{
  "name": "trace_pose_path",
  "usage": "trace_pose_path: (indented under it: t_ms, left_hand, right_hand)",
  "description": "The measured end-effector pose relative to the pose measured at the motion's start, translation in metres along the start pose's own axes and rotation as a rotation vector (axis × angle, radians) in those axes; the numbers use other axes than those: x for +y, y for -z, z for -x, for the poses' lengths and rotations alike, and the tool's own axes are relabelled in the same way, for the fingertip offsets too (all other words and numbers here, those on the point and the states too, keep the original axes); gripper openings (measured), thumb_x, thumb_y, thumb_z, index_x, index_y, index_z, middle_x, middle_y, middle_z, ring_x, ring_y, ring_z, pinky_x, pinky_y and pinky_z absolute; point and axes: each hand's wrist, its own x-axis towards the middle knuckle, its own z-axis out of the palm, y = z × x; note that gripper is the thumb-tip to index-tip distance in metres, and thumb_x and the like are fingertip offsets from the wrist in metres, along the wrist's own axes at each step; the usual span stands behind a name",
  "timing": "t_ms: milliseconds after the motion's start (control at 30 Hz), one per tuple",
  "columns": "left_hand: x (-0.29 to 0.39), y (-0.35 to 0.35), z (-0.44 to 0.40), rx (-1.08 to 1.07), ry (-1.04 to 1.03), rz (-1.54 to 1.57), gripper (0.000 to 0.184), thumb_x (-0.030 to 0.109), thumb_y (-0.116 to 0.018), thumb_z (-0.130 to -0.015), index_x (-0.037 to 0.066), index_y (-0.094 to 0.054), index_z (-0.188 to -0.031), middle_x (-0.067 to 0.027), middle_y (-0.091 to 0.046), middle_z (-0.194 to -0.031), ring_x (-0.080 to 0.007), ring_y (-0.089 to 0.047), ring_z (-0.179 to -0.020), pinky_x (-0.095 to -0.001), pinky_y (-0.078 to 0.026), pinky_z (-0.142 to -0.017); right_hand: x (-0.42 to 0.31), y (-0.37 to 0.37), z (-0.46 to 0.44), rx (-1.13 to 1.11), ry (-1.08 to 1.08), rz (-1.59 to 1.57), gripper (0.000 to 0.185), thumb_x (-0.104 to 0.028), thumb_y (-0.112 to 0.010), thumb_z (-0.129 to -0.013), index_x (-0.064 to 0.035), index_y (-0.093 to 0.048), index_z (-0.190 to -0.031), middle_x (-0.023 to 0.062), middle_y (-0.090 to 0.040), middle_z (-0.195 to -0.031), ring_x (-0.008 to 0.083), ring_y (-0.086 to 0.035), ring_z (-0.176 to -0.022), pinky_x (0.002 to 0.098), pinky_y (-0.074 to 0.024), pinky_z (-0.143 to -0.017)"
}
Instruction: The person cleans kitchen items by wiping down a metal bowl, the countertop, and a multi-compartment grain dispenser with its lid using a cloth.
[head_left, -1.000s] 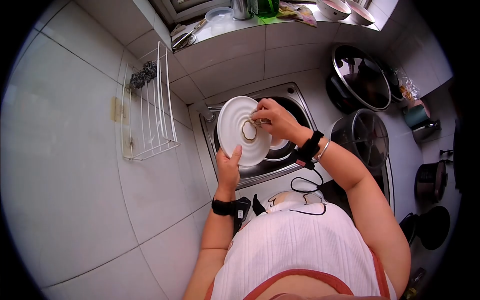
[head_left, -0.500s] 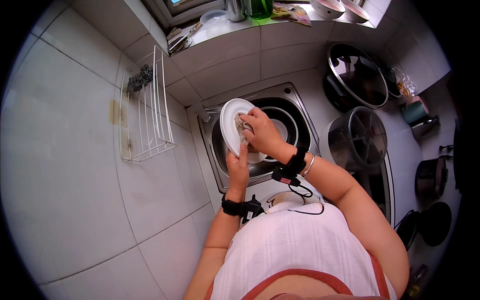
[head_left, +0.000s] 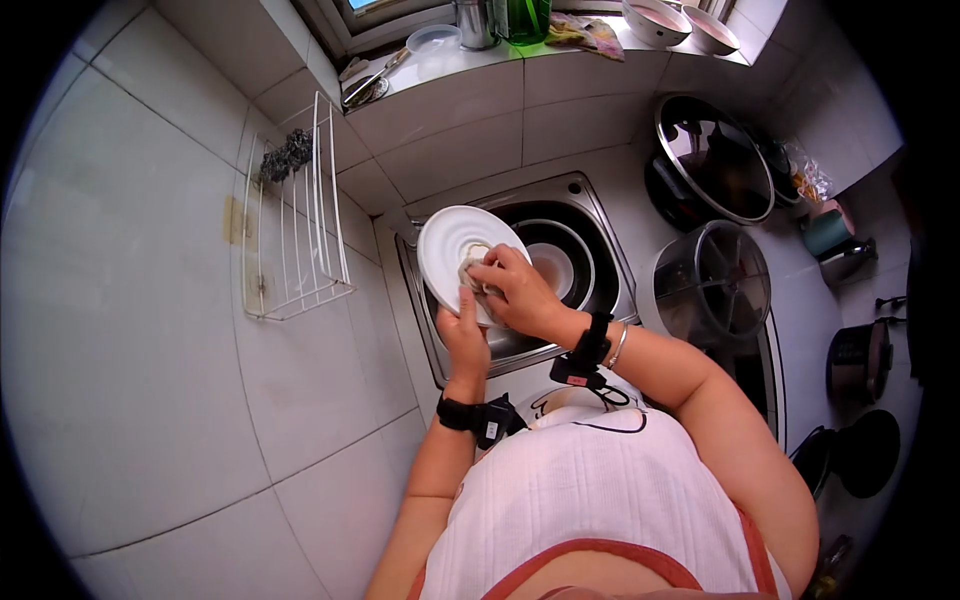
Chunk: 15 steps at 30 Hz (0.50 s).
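Observation:
A white plate (head_left: 452,232) is held tilted above the left part of the sink (head_left: 617,262). My left hand (head_left: 463,340) grips its lower edge, thumb on the face and fingers behind. My right hand (head_left: 520,290) is closed on a light, crumpled dishcloth (head_left: 470,272) and presses it against the plate's face, near the middle. Behind my right hand a dark basin (head_left: 588,250) stands in the sink with a pale bowl (head_left: 552,268) in it.
A wire rack (head_left: 300,230) with a dark scouring pad (head_left: 287,155) hangs on the left wall. The windowsill holds a green bottle (head_left: 522,18) and bowls (head_left: 655,22). At right are a lidded pot (head_left: 715,155) and a clear divided container (head_left: 715,285).
The plate has turned so its face shows more fully toward me. My right hand and the cloth have shifted slightly down and left across it.

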Motion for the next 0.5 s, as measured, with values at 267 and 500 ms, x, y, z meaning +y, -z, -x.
trace_pose_path:
  t_ms: [267,500]
  left_hand:
    - [0.017,0.010,-0.004,0.031,0.151,0.213,0.032,0.019,-0.048,-0.095,0.001,-0.045,-0.120,-0.0091,-0.059,-0.109,-0.0173,-0.062,-0.093,-0.0305,-0.053,-0.077]
    - [0.010,0.010,-0.005,0.019,0.180,0.243,0.032,0.017,-0.048,-0.095,0.001,-0.044,-0.122,-0.0092,-0.058,-0.110,-0.0186,-0.062,-0.094,-0.0310,-0.053,-0.078]
  right_hand:
    - [0.052,0.031,0.003,-0.016,0.124,0.198,0.035,0.006,-0.061,-0.066,-0.0078,-0.063,-0.098,0.0131,-0.052,-0.098,0.0317,-0.051,-0.091,0.0382,-0.0455,-0.079]
    - [0.068,0.033,0.011,-0.082,0.141,0.154,0.033,0.004,-0.062,-0.067,-0.0094,-0.064,-0.098,0.0141,-0.052,-0.098,0.0321,-0.052,-0.089,0.0379,-0.0451,-0.079]
